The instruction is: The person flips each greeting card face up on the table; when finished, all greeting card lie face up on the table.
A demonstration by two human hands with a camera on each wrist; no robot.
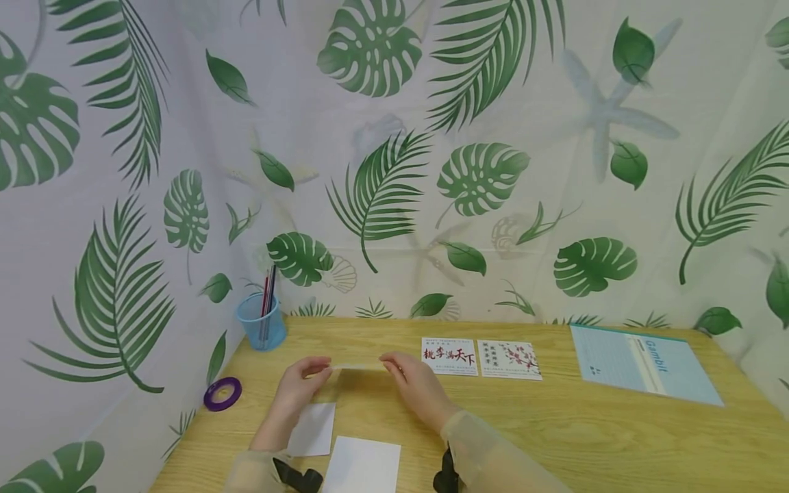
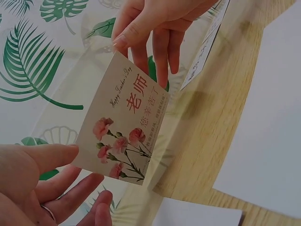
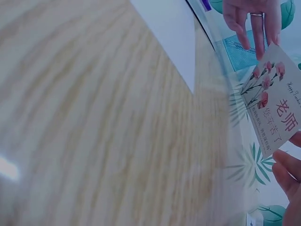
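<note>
Your left hand (image 1: 302,383) pinches the flower card (image 2: 120,127) at one short edge, between the thumb and the fingers. Your right hand (image 1: 419,387) pinches the opposite edge near a corner, and its other fingers hang behind the card. So the card is stretched between both hands, raised above the wooden table (image 1: 555,438). It carries pink carnations, red Chinese characters and the words "Happy Teacher's Day". On your left hand you wear a ring (image 2: 48,214).

Below your hands lie two white papers (image 1: 364,465), one just beside the other; the left one is partly covered by your left arm. Beyond your right hand there are two printed cards side by side: the red-lettered card (image 1: 448,356) and, to its right, the blossom card (image 1: 510,361). Farther to the right lies the light-blue notebook (image 1: 616,356) marked "Gambit". At the left you have the purple ring-shaped object (image 1: 211,397) and, behind it, the blue cup (image 1: 261,332) with pencils standing in it.
</note>
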